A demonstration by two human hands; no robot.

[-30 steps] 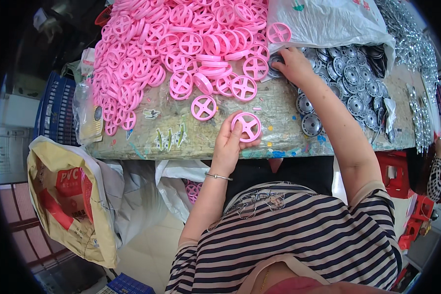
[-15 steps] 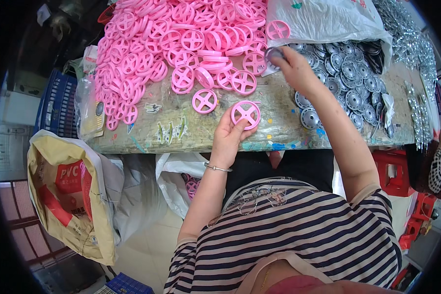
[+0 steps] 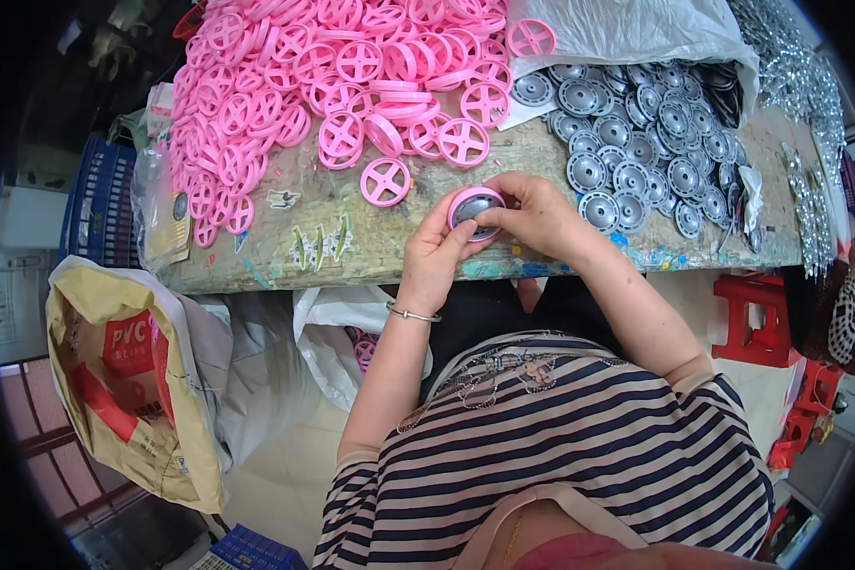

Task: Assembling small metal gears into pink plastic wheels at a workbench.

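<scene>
Near the table's front edge, my left hand [image 3: 434,249] grips a pink plastic wheel rim [image 3: 459,197] by its left side. A grey disc [image 3: 478,208] sits within the ring, facing up, with both thumbs on it. My right hand [image 3: 534,215] closes on the ring and disc from the right. Whether the disc is fully seated cannot be made out. One loose pink wheel [image 3: 386,181] lies flat to the left of my hands. Beyond it spreads a large heap of pink wheels [image 3: 359,61]. Grey hubcap-like discs [image 3: 631,178] are piled to the right.
A white plastic sack [image 3: 627,38] lies behind the grey discs, silver tinsel [image 3: 803,85] at far right. An open paper sack [image 3: 76,361] stands on the floor at left, beside a white bag [image 3: 318,332] under the table edge. A red stool [image 3: 755,318] stands at right.
My right hand has come from the grey pile back to my left hand, bringing a grey disc onto the pink wheel. My left hand stays near the table edge.
</scene>
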